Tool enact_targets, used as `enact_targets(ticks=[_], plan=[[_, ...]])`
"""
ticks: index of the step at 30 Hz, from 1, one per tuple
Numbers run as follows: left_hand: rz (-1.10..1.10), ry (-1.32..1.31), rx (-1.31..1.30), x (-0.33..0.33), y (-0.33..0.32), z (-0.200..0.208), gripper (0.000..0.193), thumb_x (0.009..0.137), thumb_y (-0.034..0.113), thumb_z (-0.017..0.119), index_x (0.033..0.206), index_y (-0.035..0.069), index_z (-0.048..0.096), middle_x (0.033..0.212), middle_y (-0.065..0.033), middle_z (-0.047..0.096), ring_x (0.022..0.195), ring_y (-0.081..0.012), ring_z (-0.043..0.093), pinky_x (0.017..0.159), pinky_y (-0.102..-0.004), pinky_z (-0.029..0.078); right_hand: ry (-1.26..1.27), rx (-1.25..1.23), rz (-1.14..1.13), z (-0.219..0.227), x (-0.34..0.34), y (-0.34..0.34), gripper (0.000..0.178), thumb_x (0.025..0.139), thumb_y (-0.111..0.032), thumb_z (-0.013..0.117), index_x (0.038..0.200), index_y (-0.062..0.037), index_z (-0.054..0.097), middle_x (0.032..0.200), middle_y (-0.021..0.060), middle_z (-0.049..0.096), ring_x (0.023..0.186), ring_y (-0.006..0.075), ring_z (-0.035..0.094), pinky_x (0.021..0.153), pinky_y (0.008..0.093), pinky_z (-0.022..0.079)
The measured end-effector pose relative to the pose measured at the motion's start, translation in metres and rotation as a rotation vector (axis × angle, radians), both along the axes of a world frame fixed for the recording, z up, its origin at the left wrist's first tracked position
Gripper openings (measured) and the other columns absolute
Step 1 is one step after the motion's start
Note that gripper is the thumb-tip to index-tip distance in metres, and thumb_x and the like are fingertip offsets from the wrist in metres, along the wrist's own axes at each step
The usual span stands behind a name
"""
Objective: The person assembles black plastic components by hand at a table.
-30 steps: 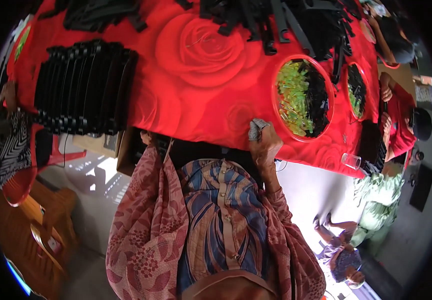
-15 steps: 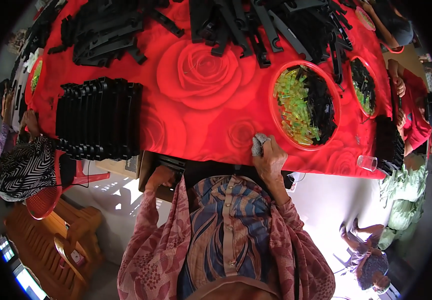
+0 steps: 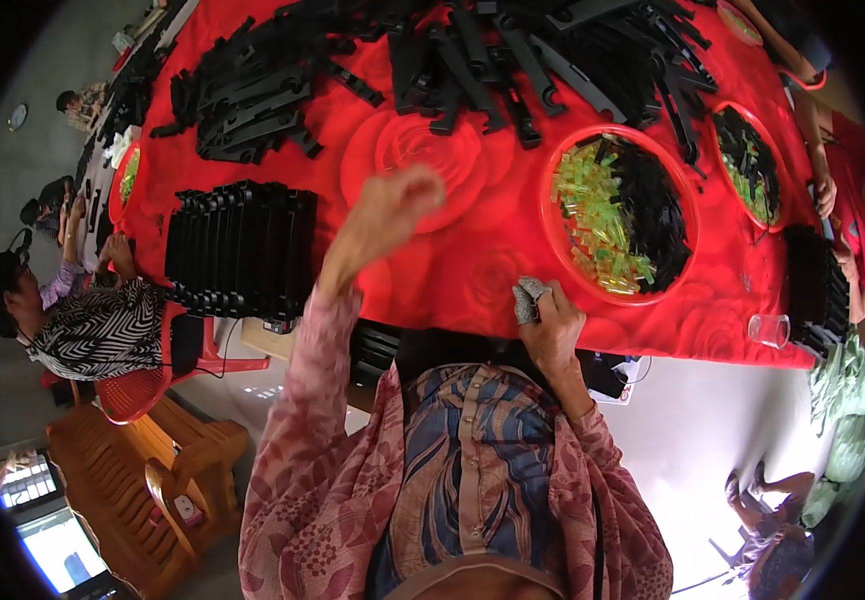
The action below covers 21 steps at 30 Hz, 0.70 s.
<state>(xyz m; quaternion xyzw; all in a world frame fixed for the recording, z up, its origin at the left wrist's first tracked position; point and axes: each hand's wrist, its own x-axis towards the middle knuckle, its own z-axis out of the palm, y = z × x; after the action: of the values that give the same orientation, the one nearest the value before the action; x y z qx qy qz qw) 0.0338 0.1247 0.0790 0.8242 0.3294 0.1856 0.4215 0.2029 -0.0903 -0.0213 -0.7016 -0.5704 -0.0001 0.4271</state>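
My left hand (image 3: pixel 385 222) is over the red rose-print tablecloth (image 3: pixel 498 210), smeared by motion. Whether its fingers are open or closed does not show. At the near table edge rests my right hand (image 3: pixel 559 328), fingers curled in, with a grey wrapping (image 3: pixel 528 299) at the thumb and finger side. Anything inside that hand is hidden. Left of my left hand stands a neat stack of long black plastic parts (image 3: pixel 243 250). Beyond it lies a loose heap of similar black parts (image 3: pixel 263 105). A red-rimmed basin (image 3: pixel 550 215) right of my right hand holds yellow-green and black small pieces.
More black parts (image 3: pixel 553 60) spread along the far side. A second basin (image 3: pixel 779 215) and a clear cup (image 3: pixel 769 330) are on the right, near another black stack (image 3: pixel 815 290). Below the table edge sits a box of black parts (image 3: pixel 373 352). Co-workers sit left and right.
My left hand has risen from the box below the table edge and moved forward over the tablecloth. My right hand stays at the edge. The whole view has shifted slightly.
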Motion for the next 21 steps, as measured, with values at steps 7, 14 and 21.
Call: enact_targets(ticks=[7,14,21], plan=[[-0.113,0.187,0.975,0.091,0.119,-0.025,0.041,0.077,0.002,0.069,0.117,0.007,0.06,0.119,-0.0101,0.057,0.114,-0.0304,0.052,0.093,-0.0413,0.047,0.165,0.113,0.09,-0.005,0.007,0.0,0.014,0.078,-0.007,0.076,0.083,-0.0002,0.065,0.077,0.0129,0.059,0.061,0.032,0.062,0.052,0.0394,0.05],[-0.333,0.297,1.18,0.107,0.154,-0.048,0.053,0.072,0.009,0.073,0.122,0.008,0.057,0.125,-0.009,0.055,0.118,-0.0276,0.05,0.095,-0.0401,0.042,0.171,0.118,0.061,0.0,0.004,0.002,0.015,0.077,-0.007,0.075,0.081,-0.001,0.062,0.077,0.01,0.057,0.06,0.0277,0.061,0.051,0.0369,0.048],[-0.395,0.365,1.364,0.113,0.155,-0.06,0.055,0.076,0.013,0.072,0.128,0.008,0.055,0.124,-0.0071,0.058,0.118,-0.0244,0.052,0.098,-0.0373,0.041,0.062,0.005,0.046,-0.005,0.003,0.0,0.016,0.079,-0.011,0.078,0.084,0.0002,0.066,0.077,0.0106,0.061,0.061,0.028,0.064,0.052,0.0356,0.05]])
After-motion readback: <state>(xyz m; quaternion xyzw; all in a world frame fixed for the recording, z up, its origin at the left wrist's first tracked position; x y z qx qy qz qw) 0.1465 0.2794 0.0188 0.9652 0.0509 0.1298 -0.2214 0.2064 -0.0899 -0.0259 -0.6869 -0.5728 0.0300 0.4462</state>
